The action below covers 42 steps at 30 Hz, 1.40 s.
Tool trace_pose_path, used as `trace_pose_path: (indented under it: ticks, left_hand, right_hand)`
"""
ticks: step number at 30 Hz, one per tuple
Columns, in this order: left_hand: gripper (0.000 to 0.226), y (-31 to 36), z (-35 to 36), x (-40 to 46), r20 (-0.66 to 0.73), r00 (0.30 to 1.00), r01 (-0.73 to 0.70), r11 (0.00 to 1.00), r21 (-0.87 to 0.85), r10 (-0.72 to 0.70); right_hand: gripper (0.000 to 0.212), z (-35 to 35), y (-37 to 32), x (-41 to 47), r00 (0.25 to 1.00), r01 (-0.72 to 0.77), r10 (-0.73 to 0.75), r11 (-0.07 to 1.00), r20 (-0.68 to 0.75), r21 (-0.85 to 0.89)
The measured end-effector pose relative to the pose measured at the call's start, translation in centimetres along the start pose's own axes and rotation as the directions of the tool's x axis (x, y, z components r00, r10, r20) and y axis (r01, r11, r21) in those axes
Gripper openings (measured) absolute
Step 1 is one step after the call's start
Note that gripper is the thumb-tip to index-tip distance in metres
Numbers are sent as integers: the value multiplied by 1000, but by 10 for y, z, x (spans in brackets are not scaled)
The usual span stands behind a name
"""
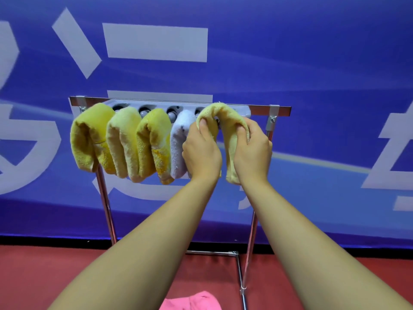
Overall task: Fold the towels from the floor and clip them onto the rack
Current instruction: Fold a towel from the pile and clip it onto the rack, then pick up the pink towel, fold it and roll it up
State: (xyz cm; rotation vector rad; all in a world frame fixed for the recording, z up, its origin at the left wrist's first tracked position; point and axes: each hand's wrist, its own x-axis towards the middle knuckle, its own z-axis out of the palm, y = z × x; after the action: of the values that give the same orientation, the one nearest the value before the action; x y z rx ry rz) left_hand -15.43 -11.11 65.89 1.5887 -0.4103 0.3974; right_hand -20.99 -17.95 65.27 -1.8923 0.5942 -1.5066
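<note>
Behind both hands stands a large blue banner wall with pale grey lettering [312, 63], and below them lies the red floor [67, 276]. The chrome metal rack with a grey clip strip along its top bar [279, 107] rises in front of the hands, its right post just beside the right wrist and its base rail below the forearms. Both bare forearms reach up and forward from the lower edge, converging at the rack's right end. There the left hand [201, 151] pinches the near left fold of a pale yellow terry towel [225, 115] between thumb and curled fingers, while the right hand [252, 151] grips its right fold, fingers wrapped round the cloth. This towel arches over the clip strip, its long axis hanging downward between the two wrists. Left of the left hand hang four folded towels side by side, touching: a white towel [178, 144] against the left hand, then an orange-yellow towel [154, 139], a light yellow towel [123, 142] and a bright yellow towel [89, 137]. Open bar shows right of the right hand. A pink towel [192, 302] lies on the floor beneath the forearms.
</note>
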Motion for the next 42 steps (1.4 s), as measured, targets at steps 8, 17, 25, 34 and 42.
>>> trace_pose_path:
  ticks: [8,17,25,34,42]
  left_hand:
    - [42,-41,12,3,98,995,-12,998,54,7]
    - [59,-95,18,0,512,859,112,970,-215,14]
    - [44,-140,-4,-27,623,779,200,970,-141,-70]
    - [59,-312,-40,-78,719,658,-4,954,301,-224]
    - [57,-489,-71,-147,654,527,80,798,597,-542]
  right_hand:
    - [31,16,34,-6,995,-22,25,999,94,-36]
    - [30,27,69,-37,949,-57,36,997,313,60]
    - [51,28,131,-86,899,-70,119,989,421,-130]
    - [59,68,239,-200,595,88,312,891,740,-446]
    - [58,118,359,-336,213,200,507,814,835,-545]
